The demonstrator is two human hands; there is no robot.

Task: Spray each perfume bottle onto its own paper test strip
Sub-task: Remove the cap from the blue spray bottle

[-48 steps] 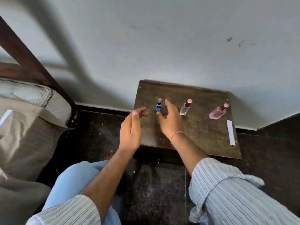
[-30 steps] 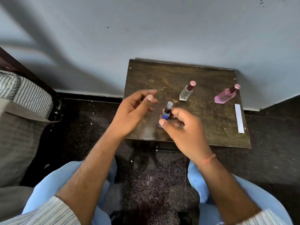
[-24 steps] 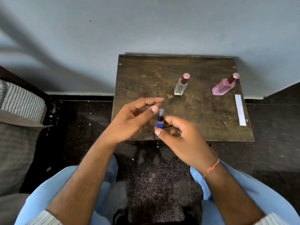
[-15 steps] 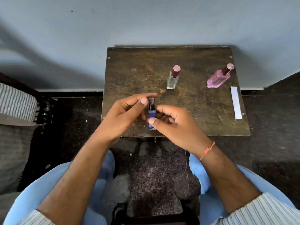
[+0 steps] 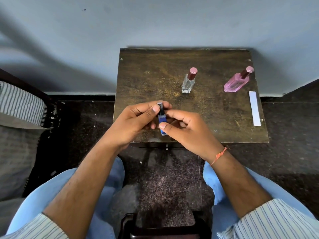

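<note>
A small blue perfume bottle (image 5: 162,119) with a dark cap is held above the near edge of the wooden table (image 5: 215,107). My right hand (image 5: 186,131) grips its blue body between thumb and fingers. My left hand (image 5: 136,121) pinches the cap at the top with thumb and forefinger. A clear bottle (image 5: 188,81) with a maroon cap stands upright mid-table. A pink bottle (image 5: 237,81) with a maroon cap stands at the back right. One white paper strip (image 5: 254,108) lies flat along the table's right edge.
The table stands against a pale wall (image 5: 155,23). Dark speckled floor surrounds it. A striped cushion and wooden furniture (image 5: 20,104) are at the left. A dark stool edge (image 5: 164,225) shows between my knees.
My right hand picked the blue bottle off the table and drew it toward me. My left hand closed in and now pinches the cap.
</note>
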